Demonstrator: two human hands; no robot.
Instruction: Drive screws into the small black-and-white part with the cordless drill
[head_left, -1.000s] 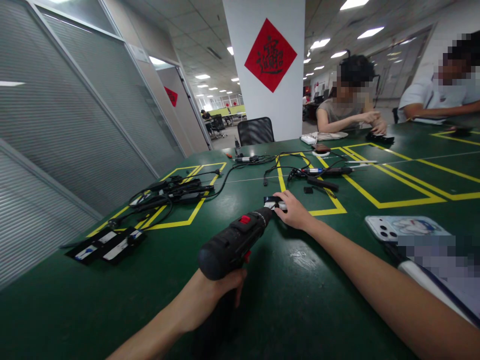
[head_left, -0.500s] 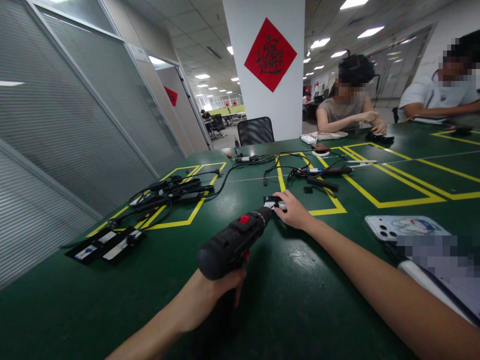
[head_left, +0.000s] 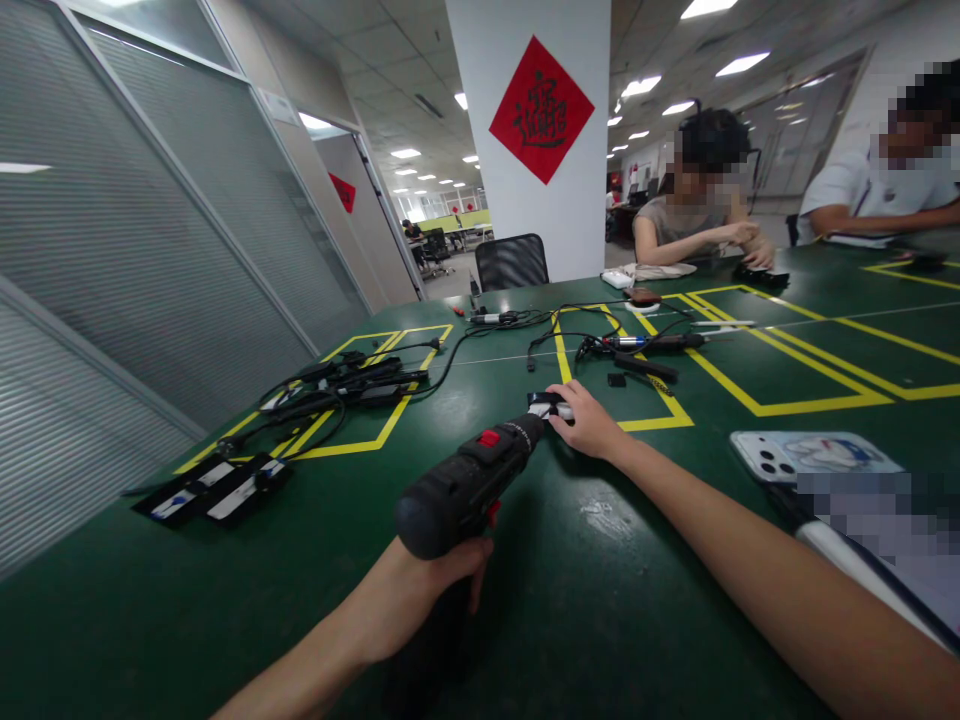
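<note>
A black cordless drill [head_left: 466,487] with red switches is gripped by my left hand [head_left: 442,580], its chuck pointing forward and to the right. The front of the drill meets a small black and white part [head_left: 546,404] lying low over the green table [head_left: 600,600]. My right hand [head_left: 583,422] pinches that part from the right, thumb and fingers closed round its end. The drill's tip is too small to make out against the part.
Tangled black cables [head_left: 352,385] and two black panels [head_left: 247,488] lie to the left. A soldering-type tool [head_left: 660,343] and wires are beyond my right hand. A phone [head_left: 817,452] lies at the right. Two people sit across the table.
</note>
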